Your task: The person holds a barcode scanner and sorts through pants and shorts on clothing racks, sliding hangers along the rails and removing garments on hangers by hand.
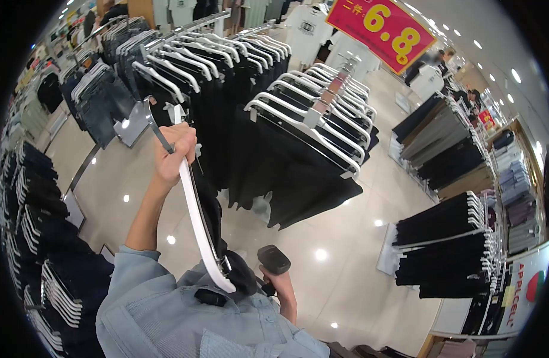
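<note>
My left hand (pixel 174 154) is closed round a white hanger (pixel 197 221), near its metal hook. A dark garment (pixel 210 203) hangs from the hanger, close to my body. Lower down, my right hand (pixel 279 285) is wrapped round a black handheld device (pixel 274 260) with a wide, rounded head. Part of that hand is hidden behind the device and the dark garment. Just beyond my left hand stand racks of black garments on white hangers (pixel 310 113).
Jeans (pixel 101 101) hang at the upper left, dark trousers (pixel 42 232) at the left edge. Racks of trousers (pixel 444 256) line the right. A red price sign (pixel 382 30) stands above the middle rack. Some people (pixel 432 62) are far off at the upper right.
</note>
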`<state>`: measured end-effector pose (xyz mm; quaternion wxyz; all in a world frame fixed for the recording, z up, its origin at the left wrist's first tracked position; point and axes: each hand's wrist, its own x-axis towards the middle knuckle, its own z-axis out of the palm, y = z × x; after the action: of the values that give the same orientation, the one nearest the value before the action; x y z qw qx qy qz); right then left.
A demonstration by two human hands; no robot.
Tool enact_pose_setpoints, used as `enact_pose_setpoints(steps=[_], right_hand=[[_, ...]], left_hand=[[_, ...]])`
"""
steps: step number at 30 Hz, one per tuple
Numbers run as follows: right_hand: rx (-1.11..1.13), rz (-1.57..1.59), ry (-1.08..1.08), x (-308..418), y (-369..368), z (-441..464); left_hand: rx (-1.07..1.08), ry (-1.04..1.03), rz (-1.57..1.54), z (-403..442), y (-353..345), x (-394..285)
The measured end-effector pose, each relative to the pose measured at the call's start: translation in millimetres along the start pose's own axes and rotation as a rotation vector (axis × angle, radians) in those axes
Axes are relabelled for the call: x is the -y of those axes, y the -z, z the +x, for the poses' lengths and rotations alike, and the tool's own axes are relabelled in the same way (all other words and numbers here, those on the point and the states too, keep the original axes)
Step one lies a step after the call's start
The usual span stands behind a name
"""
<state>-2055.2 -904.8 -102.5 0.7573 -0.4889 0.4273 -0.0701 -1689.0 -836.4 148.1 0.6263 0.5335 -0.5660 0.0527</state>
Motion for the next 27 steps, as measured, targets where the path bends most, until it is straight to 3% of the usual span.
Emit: enact_pose_setpoints(steps=[12,14,18,20,27], right_hand=[[-0.282,0.094,0.049,-7,-6,-12],[-0.353,0.144,0.177,-4,-11,-16],[-0.432,0.176,0.212,-13,-9,-10],[-0.494,0.185,0.432,-24,-7,4],[-0.565,0.339,0.182,-48,0,-10]], left_hand=[[0.061,-0.063,-0.035,26,-48,27],[0.091,-0.067,-0.044,33,-55,31],[0.123,-0.043,-0.006,40,-77,38],[0.106,-0.040,0.036,41,-92,46],[0.219,-0.022,0.238,46,-153,48]])
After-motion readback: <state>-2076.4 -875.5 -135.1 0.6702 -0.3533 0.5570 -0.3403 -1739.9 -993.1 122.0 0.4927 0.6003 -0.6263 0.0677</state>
